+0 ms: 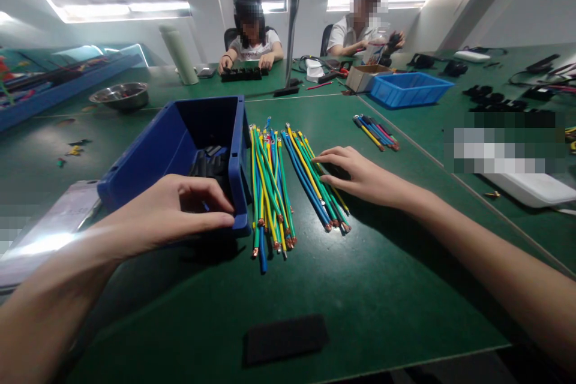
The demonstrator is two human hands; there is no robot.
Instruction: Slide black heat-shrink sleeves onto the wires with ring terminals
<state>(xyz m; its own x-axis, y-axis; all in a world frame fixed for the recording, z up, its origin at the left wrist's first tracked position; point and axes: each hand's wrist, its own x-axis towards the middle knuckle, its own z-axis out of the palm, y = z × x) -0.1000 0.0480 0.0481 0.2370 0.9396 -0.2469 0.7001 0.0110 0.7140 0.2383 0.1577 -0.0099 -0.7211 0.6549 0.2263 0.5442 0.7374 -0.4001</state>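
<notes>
"What's the left hand [164, 211] doing?"

"Its fingers are curling at the front lip of the blue plastic bin [144, 159]; I can't tell whether they're gripping."

"And the wires?"

"A loose, smooth-jacketed, copper-ended pile of wires [272, 186] is lying rightward; then a row of wires [308, 177] is slanting far-left to near-right, touching the nearer right hand's [353, 175] spread, unclenched fingers."

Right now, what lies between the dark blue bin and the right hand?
Two piles of wires, as the head view shows: the left pile beside the bin, then the right pile by the right hand.
</notes>
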